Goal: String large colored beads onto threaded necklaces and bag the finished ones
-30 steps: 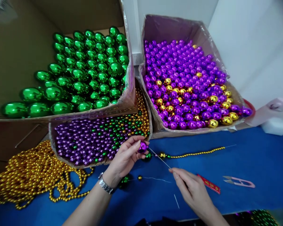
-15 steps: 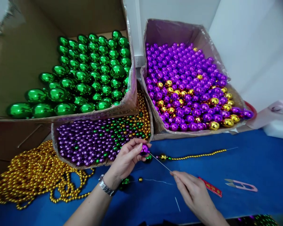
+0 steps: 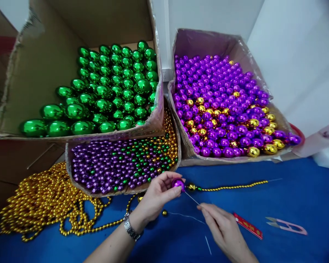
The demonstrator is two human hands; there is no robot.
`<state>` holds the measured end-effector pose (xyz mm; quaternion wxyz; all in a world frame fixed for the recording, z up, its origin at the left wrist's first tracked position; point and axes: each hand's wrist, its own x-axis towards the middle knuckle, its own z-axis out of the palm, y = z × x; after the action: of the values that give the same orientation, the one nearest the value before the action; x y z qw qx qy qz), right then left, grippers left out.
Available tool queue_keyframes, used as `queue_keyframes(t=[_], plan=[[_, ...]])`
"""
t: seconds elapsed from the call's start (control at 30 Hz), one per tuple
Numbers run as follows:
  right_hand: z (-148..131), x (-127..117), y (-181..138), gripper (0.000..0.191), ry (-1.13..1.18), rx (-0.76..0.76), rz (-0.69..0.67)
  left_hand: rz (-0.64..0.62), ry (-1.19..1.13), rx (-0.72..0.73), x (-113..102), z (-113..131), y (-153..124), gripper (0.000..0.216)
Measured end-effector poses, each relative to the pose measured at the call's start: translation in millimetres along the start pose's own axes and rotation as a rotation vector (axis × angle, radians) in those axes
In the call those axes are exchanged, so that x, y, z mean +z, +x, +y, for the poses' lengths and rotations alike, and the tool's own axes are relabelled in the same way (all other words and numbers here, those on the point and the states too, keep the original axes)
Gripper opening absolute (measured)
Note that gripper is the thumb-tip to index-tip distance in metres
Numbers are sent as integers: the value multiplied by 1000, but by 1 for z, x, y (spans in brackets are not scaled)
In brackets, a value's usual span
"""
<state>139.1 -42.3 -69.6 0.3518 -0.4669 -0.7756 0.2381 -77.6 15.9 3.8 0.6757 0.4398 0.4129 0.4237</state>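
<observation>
My left hand point(image 3: 153, 199), wearing a metal watch, pinches a shiny purple bead point(image 3: 178, 185) between thumb and fingers. A thin needle point(image 3: 192, 198) runs from that bead to my right hand point(image 3: 222, 228), whose fingertips are closed on its other end. The needle's tip meets the bead, but how deep it sits is hidden. Just past the purple bead, a gold bead point(image 3: 191, 187) and small green ones lead into a strand of little gold beads point(image 3: 233, 187) on the blue table. Below my left hand lies a single gold bead point(image 3: 165, 212) with a thread trailing right.
A carton of green beads point(image 3: 102, 93) stands at back left, one of purple and gold beads point(image 3: 214, 109) at back right. Between them is a low box of small mixed beads point(image 3: 112, 164). Gold bead strands point(image 3: 38, 201), a red packet point(image 3: 248, 225) and pink-handled snips point(image 3: 286, 226) lie around.
The purple bead and my right hand are closer together, with less of the needle showing between them. The view has shifted slightly. A large green bead under my left wrist is now out of sight.
</observation>
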Motion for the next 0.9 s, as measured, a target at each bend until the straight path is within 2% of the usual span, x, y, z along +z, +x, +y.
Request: queue_keyframes(t=[0.2,0.57,0.73,0.9], plan=[[3,2,0,23,-85,-31,1,-19,-98,-15,2,-1,-1,30],[-1,3,1,23,17,11,-22,0,-194,-31,0,-8,-1,27],[-1,4,-1,23,36,24,-36,-4,-116,-9,3,-7,-2,28],[1,6,0,22,69,18,-21,-65,-32,7,6,-10,-5,34]])
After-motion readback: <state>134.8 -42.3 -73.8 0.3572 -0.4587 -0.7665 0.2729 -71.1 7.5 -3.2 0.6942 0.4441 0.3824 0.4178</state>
